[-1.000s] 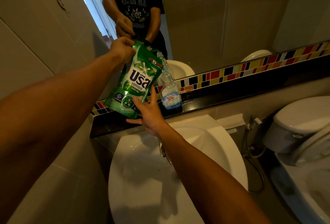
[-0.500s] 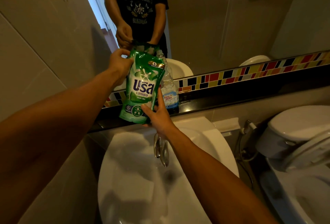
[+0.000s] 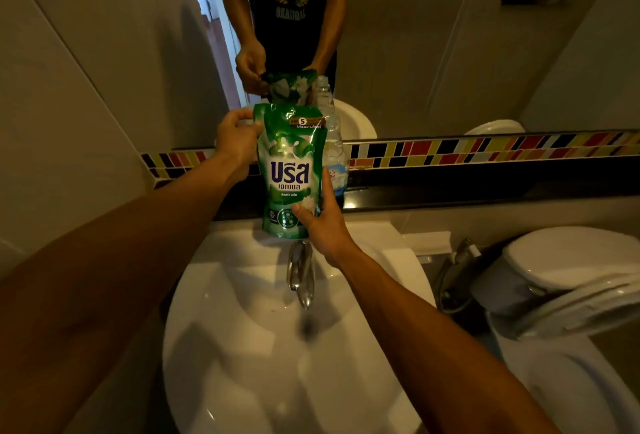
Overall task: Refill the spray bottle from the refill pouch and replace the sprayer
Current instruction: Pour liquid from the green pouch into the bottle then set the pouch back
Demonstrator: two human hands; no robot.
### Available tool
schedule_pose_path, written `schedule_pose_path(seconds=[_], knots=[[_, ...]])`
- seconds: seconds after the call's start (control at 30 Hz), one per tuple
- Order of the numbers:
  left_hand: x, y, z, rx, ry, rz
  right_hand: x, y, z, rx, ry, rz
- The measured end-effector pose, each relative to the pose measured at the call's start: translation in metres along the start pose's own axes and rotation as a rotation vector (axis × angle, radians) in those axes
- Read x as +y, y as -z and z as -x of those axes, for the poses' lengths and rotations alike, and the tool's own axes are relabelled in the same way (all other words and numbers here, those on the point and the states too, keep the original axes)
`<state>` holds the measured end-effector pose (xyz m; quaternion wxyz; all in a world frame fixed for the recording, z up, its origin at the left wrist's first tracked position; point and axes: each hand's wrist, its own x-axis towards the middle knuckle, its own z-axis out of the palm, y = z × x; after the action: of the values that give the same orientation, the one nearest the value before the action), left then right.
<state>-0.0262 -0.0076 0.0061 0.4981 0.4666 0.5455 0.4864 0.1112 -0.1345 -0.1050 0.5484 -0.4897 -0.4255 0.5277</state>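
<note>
Refill pouch (image 3: 290, 170) now upright, no longer tilted

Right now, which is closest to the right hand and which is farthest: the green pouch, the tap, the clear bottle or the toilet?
From the right hand, in the head view:
1. Green pouch: touching, held at its lower corner.
2. Tap just below the hand, and clear bottle behind the pouch on the ledge: too close to call.
3. Toilet: far off to the right.
</note>
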Motion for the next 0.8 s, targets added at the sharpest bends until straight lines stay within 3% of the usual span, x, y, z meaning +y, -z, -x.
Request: schedule_pose_path(seconds=[0.37, 0.57, 0.8], knots=[[-0.001, 0.064, -0.002, 0.079, 0.079, 0.286, -0.019, -0.036, -0.038, 0.040, -0.036, 0.059], [0.012, 0.104, -0.001, 0.177, 0.033, 0.357, -0.025, -0.077, -0.072, -0.067, -0.066, 0.064], [0.003, 0.142, -0.002, 0.290, -0.052, 0.382, -0.007, -0.128, -0.108, -0.041, -0.181, -0.093]])
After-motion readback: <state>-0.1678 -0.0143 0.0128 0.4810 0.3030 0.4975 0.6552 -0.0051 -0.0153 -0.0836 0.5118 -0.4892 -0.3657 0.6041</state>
